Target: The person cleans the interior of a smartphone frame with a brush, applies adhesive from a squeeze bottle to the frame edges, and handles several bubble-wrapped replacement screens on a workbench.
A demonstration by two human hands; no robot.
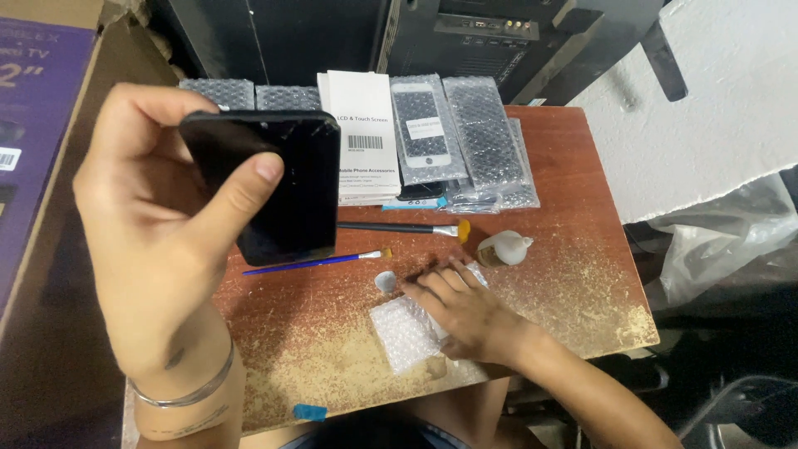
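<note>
My left hand [158,224] is raised close to the camera and grips a black phone [287,187] by its edge, with the thumb across the dark glass. The phone stands upright and tilted. My right hand [465,312] lies flat on the small wooden table [573,208], fingers spread on a piece of bubble wrap [403,333]. A small grey round piece [385,281] lies just past its fingertips.
Two brushes, one black-handled [399,227] and one blue-handled [320,261], lie mid-table by a small glue bottle [503,248]. Bubble-wrapped phone screens [482,137] and white part boxes [362,133] line the far edge. Sawdust covers the near side. A purple carton [33,125] stands left.
</note>
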